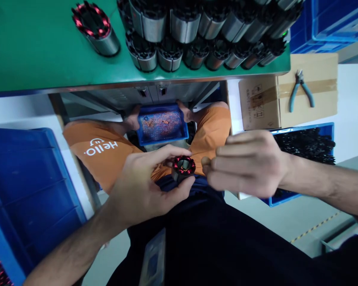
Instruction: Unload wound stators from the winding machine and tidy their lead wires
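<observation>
Between the thumb and fingers of my left hand [149, 182] is a motor stator [183, 169], a short metal cylinder with a black slotted end and red copper windings. Its open end faces up toward me, above my lap. Just to the right, my right hand [244, 163] is closed, thumb against curled fingers, slightly blurred and apart from the stator. Whatever its fingers pinch, if anything, cannot be made out. Another wound stator [100, 31] stands alone on the green bench top [32, 51].
Stators [170, 53] stand in stacked rows along the bench. Pliers [300, 89] lie on a cardboard box [316, 111] at right, above a blue bin [331, 139] of black parts. A blue tray [164, 139] with wire scraps sits between my feet; a large blue crate [32, 178] stands left.
</observation>
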The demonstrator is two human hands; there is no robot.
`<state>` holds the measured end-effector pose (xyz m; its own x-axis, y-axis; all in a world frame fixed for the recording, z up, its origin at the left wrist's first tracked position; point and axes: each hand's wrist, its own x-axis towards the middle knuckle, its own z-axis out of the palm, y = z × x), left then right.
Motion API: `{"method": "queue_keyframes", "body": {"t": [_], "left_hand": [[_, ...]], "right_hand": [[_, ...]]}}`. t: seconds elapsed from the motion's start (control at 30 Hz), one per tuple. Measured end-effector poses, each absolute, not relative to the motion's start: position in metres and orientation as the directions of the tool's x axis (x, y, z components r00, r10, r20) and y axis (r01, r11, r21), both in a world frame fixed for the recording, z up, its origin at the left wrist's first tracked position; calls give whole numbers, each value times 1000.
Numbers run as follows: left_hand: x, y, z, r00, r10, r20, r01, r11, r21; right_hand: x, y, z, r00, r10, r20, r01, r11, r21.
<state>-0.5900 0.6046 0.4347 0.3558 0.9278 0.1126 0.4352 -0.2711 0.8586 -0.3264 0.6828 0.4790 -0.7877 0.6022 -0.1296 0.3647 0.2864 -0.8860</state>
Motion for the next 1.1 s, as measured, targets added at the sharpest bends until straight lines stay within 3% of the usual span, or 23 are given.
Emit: {"method": "queue_keyframes", "body": {"t": [0.07, 0.13, 0.23, 0.3, 0.33, 0.4, 0.47, 0.53, 0.6, 0.67, 0.77, 0.83, 0.87, 0.93, 1.03, 1.1], "left_hand": [[-590, 605, 435, 319, 932, 169, 403, -296, 866], [-592, 605, 435, 283, 905, 317, 420, -414, 808], [-596, 601, 433, 279, 811, 514, 486, -581, 653], [-599, 598, 431, 356, 747, 561, 534, -655, 534], [-600, 597, 430, 406, 719, 564, 541, -687, 485], [-600, 597, 429, 460, 720, 520, 544, -691, 476], [-597, 599, 429, 418, 818, 395, 533, -573, 623], [-594, 602, 431, 345, 909, 236, 490, -388, 780], [-592, 605, 433, 298, 928, 224, 443, -343, 828], [-594, 604, 434, 273, 904, 330, 459, -424, 781], [-600, 601, 432, 284, 829, 482, 521, -555, 648], [-603, 599, 430, 364, 733, 575, 520, -672, 527], [-603, 598, 429, 411, 685, 601, 512, -719, 469], [-603, 599, 428, 466, 681, 564, 514, -728, 454], [-597, 603, 431, 383, 870, 310, 527, -481, 700], [-595, 605, 433, 319, 926, 202, 483, -342, 806]], "right_hand": [[-325, 694, 486, -774, 615, -148, 340, 207, -918], [-327, 702, 487, -744, 580, -331, 339, -99, -935], [-333, 702, 475, -731, 299, -613, 413, -522, -747], [-337, 694, 465, -750, 156, -643, 444, -603, -663], [-339, 689, 461, -763, 183, -620, 439, -557, -705], [-340, 681, 460, -774, 380, -507, 412, -307, -858], [-337, 679, 467, -764, 540, -354, 408, -21, -913], [-331, 685, 476, -750, 611, -253, 403, 118, -907], [-326, 695, 482, -733, 634, -245, 385, 89, -919], [-324, 706, 482, -712, 614, -341, 364, -93, -927], [-330, 710, 473, -717, 369, -591, 412, -460, -787], [-336, 703, 466, -730, 185, -659, 466, -571, -676], [-339, 698, 464, -741, 155, -654, 473, -571, -671], [-341, 688, 463, -760, 282, -586, 441, -440, -782], [-333, 684, 473, -740, 529, -415, 412, -132, -902], [-325, 691, 483, -740, 555, -379, 428, -46, -902]]}}
